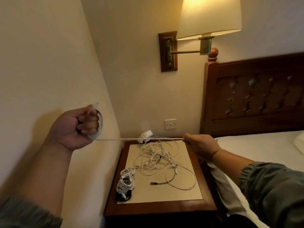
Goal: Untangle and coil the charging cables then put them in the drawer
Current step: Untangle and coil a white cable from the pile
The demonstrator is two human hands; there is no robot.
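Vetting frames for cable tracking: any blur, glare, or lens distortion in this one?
Head view: left hand and the white cable looped in it are motion-blurred; right hand, pinching the taut end, is sharper. Head view: lamp shade clips to white at the top, warm cast overall, hand shadow on the wall. Head view: wide-angle bows the headboard; tangled cables on the nightstand are legible.

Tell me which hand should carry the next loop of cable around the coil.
Right. The right hand pinches the taut white cable and can likely swing it over; the left hand is curled round the coil already wound, so it anchors.
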